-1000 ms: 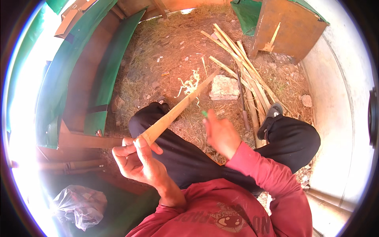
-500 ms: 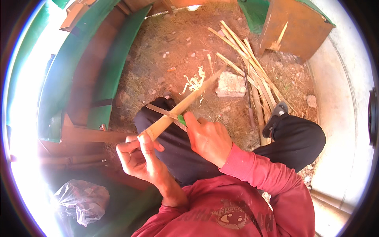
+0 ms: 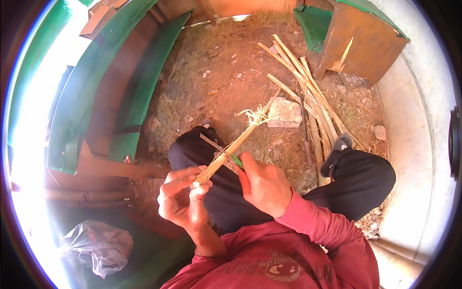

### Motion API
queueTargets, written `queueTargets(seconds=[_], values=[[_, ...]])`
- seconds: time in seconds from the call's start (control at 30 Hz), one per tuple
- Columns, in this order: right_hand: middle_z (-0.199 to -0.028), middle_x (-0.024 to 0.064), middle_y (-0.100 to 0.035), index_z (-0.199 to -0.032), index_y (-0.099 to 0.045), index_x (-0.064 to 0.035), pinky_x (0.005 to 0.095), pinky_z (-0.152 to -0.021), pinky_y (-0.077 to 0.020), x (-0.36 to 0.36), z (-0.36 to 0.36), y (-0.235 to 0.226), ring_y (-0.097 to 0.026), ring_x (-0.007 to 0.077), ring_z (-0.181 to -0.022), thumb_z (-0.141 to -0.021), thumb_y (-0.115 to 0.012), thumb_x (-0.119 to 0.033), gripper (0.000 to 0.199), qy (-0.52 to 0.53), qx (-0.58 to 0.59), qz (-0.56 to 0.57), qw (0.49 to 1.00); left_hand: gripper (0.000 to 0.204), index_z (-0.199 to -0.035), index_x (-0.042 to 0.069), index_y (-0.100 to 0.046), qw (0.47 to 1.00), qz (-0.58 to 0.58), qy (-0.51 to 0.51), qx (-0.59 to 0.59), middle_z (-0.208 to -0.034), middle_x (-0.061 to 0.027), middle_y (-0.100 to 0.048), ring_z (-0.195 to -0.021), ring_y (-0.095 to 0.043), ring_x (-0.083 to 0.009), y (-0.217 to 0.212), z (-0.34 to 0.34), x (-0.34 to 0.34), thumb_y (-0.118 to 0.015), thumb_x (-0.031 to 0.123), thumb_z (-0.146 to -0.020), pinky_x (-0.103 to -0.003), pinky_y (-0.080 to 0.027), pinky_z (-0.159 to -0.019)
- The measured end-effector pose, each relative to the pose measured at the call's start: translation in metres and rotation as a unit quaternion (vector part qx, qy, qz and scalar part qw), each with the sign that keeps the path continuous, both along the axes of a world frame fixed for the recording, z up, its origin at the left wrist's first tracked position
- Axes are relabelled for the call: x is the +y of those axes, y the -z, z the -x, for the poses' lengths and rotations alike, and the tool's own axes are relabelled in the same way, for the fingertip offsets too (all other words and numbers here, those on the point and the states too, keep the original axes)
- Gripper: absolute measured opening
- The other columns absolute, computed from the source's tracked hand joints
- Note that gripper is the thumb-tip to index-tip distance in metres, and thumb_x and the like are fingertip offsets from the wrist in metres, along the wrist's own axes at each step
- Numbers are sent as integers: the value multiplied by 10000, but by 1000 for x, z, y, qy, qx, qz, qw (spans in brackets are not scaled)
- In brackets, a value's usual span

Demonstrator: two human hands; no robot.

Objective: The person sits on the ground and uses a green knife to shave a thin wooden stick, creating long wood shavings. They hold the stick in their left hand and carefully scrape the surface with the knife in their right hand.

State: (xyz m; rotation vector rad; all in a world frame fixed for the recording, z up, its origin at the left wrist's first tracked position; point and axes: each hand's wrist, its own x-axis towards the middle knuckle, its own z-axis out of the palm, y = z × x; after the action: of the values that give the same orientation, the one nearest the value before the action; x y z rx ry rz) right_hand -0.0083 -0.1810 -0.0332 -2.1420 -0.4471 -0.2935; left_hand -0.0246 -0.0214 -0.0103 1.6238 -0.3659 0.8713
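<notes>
My left hand (image 3: 186,198) pinches the near end of a pale bamboo strip (image 3: 229,150), which slants away toward the far right. Curled shavings (image 3: 257,115) hang on the strip's far part, close to a whitish stone block (image 3: 285,113). My right hand (image 3: 263,183) is closed round the green handle of a knife (image 3: 237,161). The knife's thin blade lies across the strip, touching it around its middle, and points to the upper left. Most of the handle is hidden inside my fist.
Several long bamboo strips (image 3: 315,91) lie piled beyond my right foot. Beside them rests a long dark blade with a wooden handle (image 3: 308,151). A brown wooden panel (image 3: 363,43) stands at the far right, green-covered boards (image 3: 137,91) at left, and a clear plastic bag (image 3: 103,245) sits near left.
Both hands have shifted slightly right and nearer with the strip and knife. The left fingers now close round the strip's end, and shavings show bunched on its far part.
</notes>
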Motion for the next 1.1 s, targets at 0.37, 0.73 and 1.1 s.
queueTargets(seconds=[0.37, 0.73, 1.1], values=[[-663, 140, -544, -915, -488, -84, 472, -448, -457, 17, 6, 35, -582, 381, -519, -878, -587, -99, 107, 82, -63, 48, 993, 183, -938, -32, -516, 1000, 1, 4, 29, -928, -201, -630, -673, -636, -196, 4, 9, 5, -666, 63, -891, -313, -542, -701], [-696, 210, -600, -1038, -527, -44, 491, -546, -485, -29, 10, 152, -619, 429, -666, -854, -583, -48, 192, 175, 135, 102, 970, 145, -930, -37, -500, 996, 70, -17, 57, -932, -197, -633, -712, -653, -186, -7, 1, -8, -638, -27, -884, -277, -533, -701], [-733, 206, -618, -996, -504, -29, 496, -508, -461, -4, 14, 7, -607, 427, -620, -917, -602, -143, 170, 28, -10, -131, 991, 238, -941, 19, -511, 996, 87, 2, 1, -811, -134, -594, -588, -602, -202, 3, -2, -15, -709, 130, -870, -342, -518, -686]])
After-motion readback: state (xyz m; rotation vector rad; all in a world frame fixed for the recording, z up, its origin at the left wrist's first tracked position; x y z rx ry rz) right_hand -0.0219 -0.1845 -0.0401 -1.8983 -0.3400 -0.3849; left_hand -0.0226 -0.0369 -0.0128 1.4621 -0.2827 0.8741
